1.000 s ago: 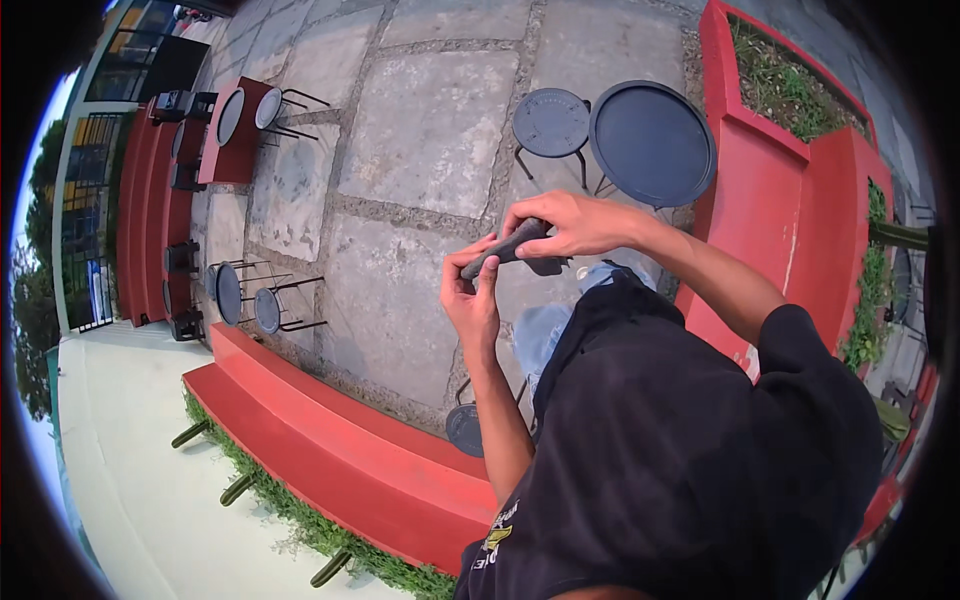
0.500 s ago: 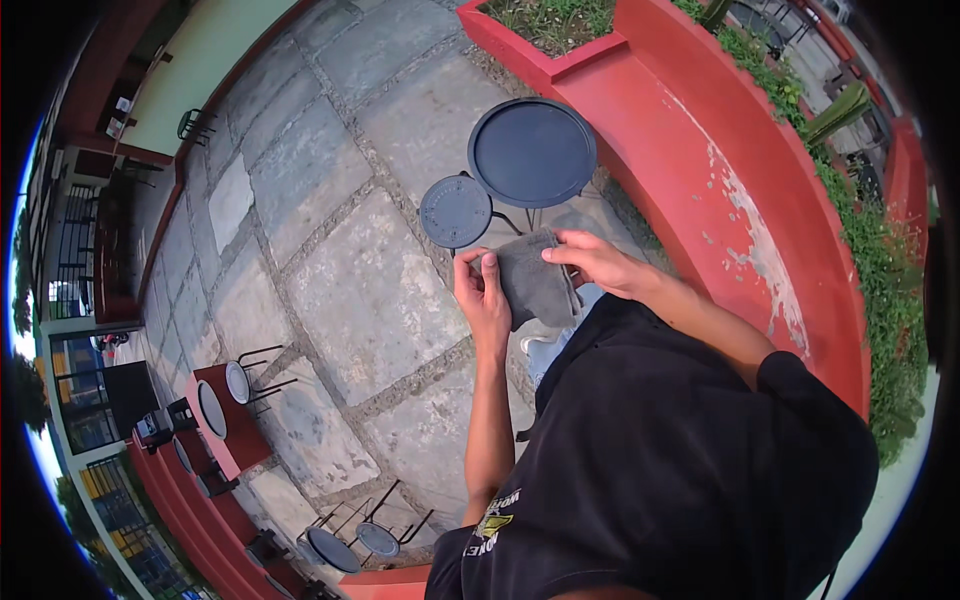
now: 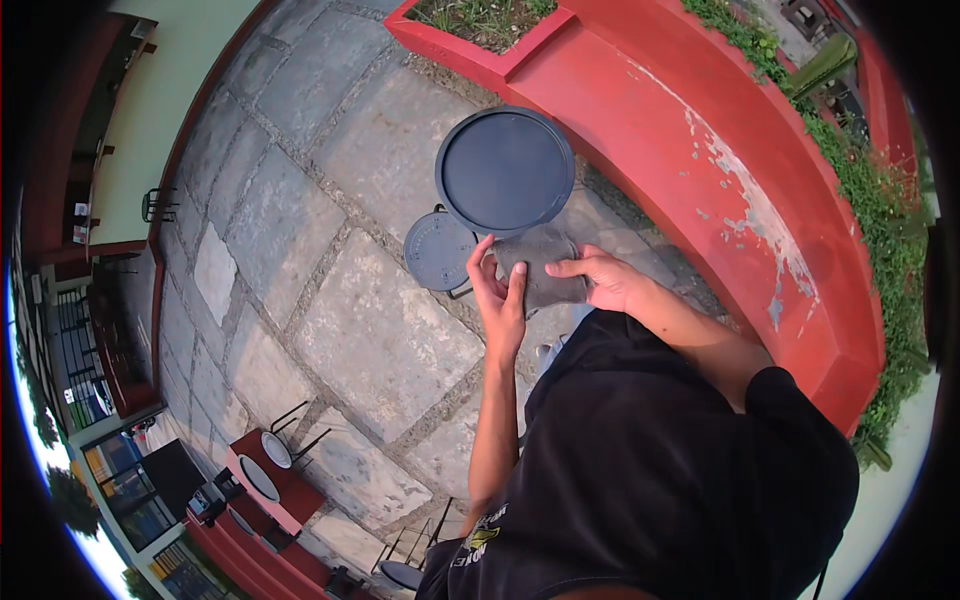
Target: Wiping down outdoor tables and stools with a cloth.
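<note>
Between my two hands is a folded grey cloth (image 3: 541, 268), held up in front of my body. My left hand (image 3: 497, 290) grips its left edge, the thumb lying on the near face and the fingers behind. From the right, my right hand (image 3: 603, 279) pinches the cloth with the thumb on top; its other fingers are mostly hidden underneath. Just beyond the cloth stands a round dark table (image 3: 506, 168) with a raised rim. A smaller round dark stool (image 3: 438, 250) is beside it, left of my left hand.
A curved red bench (image 3: 650, 130) with worn paint runs along the right, plants (image 3: 865, 240) behind it. Stone paving (image 3: 375, 320) covers the ground. More stools (image 3: 277, 450) and a red counter (image 3: 270, 500) stand at lower left. A red planter (image 3: 455, 40) sits at the far end.
My view has turned and come nearer the table, which now sits just above my hands. The cloth has shifted in my grip, and my left thumb now lies across it.
</note>
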